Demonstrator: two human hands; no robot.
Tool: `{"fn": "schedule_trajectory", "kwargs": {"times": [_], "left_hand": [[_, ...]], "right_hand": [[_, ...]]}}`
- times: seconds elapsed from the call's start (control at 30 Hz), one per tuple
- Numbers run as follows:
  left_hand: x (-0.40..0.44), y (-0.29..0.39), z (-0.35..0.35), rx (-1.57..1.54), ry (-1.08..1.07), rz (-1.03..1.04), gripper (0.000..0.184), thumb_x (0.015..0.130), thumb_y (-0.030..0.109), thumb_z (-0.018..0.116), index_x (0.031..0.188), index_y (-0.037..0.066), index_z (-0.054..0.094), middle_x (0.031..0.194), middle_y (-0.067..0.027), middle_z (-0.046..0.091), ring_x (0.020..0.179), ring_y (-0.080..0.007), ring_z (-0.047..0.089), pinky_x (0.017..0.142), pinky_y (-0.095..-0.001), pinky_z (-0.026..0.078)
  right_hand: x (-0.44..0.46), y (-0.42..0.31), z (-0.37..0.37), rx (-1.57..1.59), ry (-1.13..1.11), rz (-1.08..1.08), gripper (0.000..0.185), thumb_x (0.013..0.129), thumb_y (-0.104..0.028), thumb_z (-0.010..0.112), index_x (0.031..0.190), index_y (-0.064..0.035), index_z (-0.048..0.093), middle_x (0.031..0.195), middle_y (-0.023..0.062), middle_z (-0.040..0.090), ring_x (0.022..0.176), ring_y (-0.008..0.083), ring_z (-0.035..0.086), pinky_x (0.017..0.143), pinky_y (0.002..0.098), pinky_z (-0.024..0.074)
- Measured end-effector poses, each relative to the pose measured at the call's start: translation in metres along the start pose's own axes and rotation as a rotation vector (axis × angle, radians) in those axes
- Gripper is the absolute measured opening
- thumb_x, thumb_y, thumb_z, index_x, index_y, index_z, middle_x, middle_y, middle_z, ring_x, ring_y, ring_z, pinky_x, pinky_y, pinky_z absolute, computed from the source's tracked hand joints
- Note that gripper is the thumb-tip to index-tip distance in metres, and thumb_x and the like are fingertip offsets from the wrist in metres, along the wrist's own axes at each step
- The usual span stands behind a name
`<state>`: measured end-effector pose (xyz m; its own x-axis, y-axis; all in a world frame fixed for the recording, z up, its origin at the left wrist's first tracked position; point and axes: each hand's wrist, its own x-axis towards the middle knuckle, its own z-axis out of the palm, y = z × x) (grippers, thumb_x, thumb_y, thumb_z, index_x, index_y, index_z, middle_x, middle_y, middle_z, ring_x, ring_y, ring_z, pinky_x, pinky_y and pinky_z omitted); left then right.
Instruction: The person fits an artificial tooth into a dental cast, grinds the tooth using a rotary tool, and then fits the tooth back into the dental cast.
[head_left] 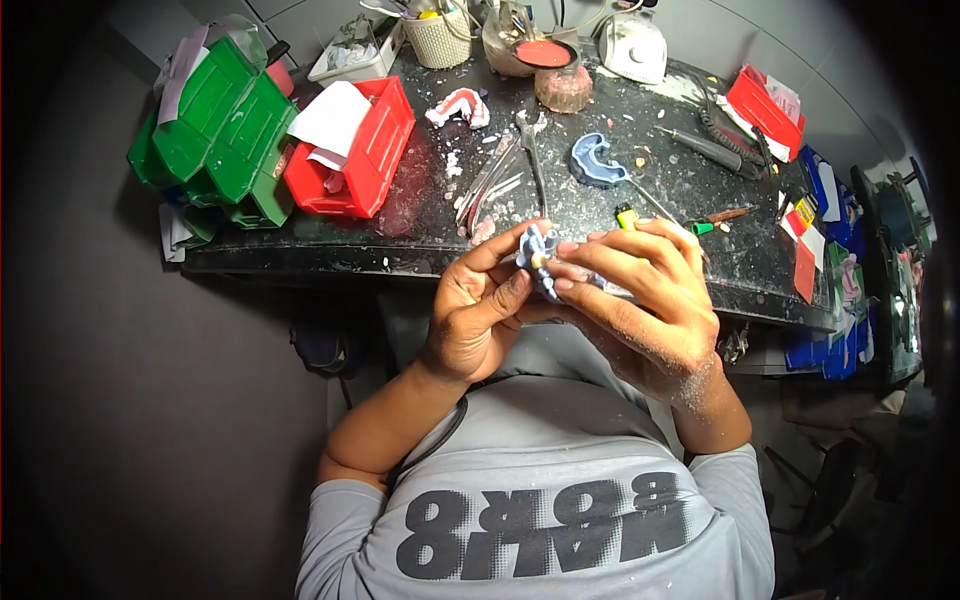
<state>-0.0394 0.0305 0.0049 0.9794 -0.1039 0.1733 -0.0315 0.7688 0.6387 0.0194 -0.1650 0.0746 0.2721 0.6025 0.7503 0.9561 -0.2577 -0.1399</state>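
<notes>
A small blue-grey dental model (537, 243) with a yellowish, tooth-like spot is held up at the bench's front edge. My left hand (478, 305) pinches its left side between thumb and fingers. From the right, my right hand (645, 290) is closed on it, fingertips pressing near the yellowish spot; white dust coats the wrist. My fingers hide much of the model. Just beyond, a second blue-grey horseshoe-shaped dental model (598, 163) lies on the bench. A metal tool with a forked end (532, 150) points away from my hands.
On the dusty black bench (420, 240) stand a red bin (385, 150) and green bins (235, 130) at left. A pink-and-white dental arch (462, 108), a corded handpiece (705, 148), a yellow lighter (626, 217) and a white respirator mask (635, 50) lie farther back.
</notes>
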Motion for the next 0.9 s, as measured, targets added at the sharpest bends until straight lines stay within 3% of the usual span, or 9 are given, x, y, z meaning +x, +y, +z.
{"fn": "schedule_trajectory", "kwargs": {"times": [0.17,0.37,0.43,0.53,0.67,0.77,0.83,0.9], "left_hand": [[-0.001,-0.005,-0.005,-0.036,0.072,-0.016,0.046,0.107,0.006,0.053,0.151,-0.002,0.042,0.135,-0.0195,0.061,0.121,-0.0307,0.067,0.098,-0.0450,0.063],[-0.001,-0.003,-0.005,-0.037,0.053,0.013,0.044,0.106,0.005,0.055,0.147,-0.003,0.044,0.135,-0.0184,0.062,0.121,-0.0292,0.067,0.099,-0.0471,0.062],[-0.001,-0.001,-0.001,0.017,0.109,0.053,0.044,0.102,0.003,0.061,0.144,-0.003,0.048,0.129,-0.0178,0.066,0.118,-0.0263,0.068,0.100,-0.0491,0.061],[-0.003,0.001,0.001,0.198,0.096,0.118,0.048,0.101,0.002,0.060,0.145,-0.002,0.042,0.130,-0.0221,0.064,0.120,-0.0308,0.067,0.099,-0.0497,0.062],[-0.005,-0.001,0.007,0.236,0.078,0.206,0.049,0.099,-0.001,0.065,0.142,-0.003,0.043,0.126,-0.0221,0.067,0.118,-0.0273,0.068,0.101,-0.0475,0.061],[-0.006,-0.002,0.006,0.258,0.030,0.267,0.048,0.099,0.000,0.065,0.140,-0.002,0.041,0.126,-0.0237,0.067,0.119,-0.0283,0.068,0.102,-0.0463,0.060],[-0.008,-0.002,0.004,0.392,0.008,0.297,0.050,0.099,0.005,0.065,0.140,0.001,0.036,0.126,-0.0297,0.066,0.122,-0.0355,0.066,0.100,-0.0529,0.060],[-0.009,-0.002,0.003,0.413,0.000,0.300,0.048,0.100,0.006,0.065,0.138,0.002,0.036,0.126,-0.0306,0.066,0.122,-0.0362,0.066,0.100,-0.0530,0.060]], "right_hand": [[0.004,0.002,-0.001,0.031,-0.030,0.032,0.032,0.075,-0.013,0.084,0.106,-0.0100,0.075,0.119,0.0087,0.074,0.099,0.0255,0.069,0.092,0.0447,0.0491],[0.004,0.006,0.000,0.068,-0.034,0.054,0.034,0.074,-0.013,0.084,0.106,-0.0081,0.074,0.120,0.0107,0.074,0.098,0.0276,0.069,0.089,0.0440,0.0497],[0.003,0.009,-0.002,0.098,-0.040,0.076,0.034,0.074,-0.011,0.084,0.107,-0.0071,0.075,0.120,0.0116,0.073,0.098,0.0290,0.068,0.088,0.0430,0.0501],[0.001,0.013,-0.002,0.126,-0.048,0.104,0.033,0.076,-0.011,0.082,0.108,-0.0079,0.076,0.121,0.0110,0.073,0.099,0.0300,0.068,0.087,0.0418,0.0503],[-0.002,0.017,0.000,0.124,-0.064,0.119,0.032,0.077,-0.010,0.079,0.109,-0.0092,0.076,0.121,0.0101,0.074,0.100,0.0309,0.068,0.088,0.0419,0.0510],[-0.003,0.020,0.001,0.135,-0.049,0.131,0.032,0.077,-0.009,0.077,0.109,-0.0099,0.077,0.122,0.0093,0.074,0.102,0.0316,0.068,0.090,0.0421,0.0522],[-0.004,0.021,0.001,0.158,-0.045,0.132,0.033,0.077,-0.007,0.076,0.109,-0.0097,0.077,0.122,0.0094,0.073,0.103,0.0320,0.067,0.092,0.0422,0.0531],[-0.004,0.022,0.000,0.154,-0.043,0.136,0.033,0.077,-0.006,0.075,0.110,-0.0097,0.077,0.122,0.0092,0.073,0.103,0.0319,0.067,0.092,0.0419,0.0534]]}}
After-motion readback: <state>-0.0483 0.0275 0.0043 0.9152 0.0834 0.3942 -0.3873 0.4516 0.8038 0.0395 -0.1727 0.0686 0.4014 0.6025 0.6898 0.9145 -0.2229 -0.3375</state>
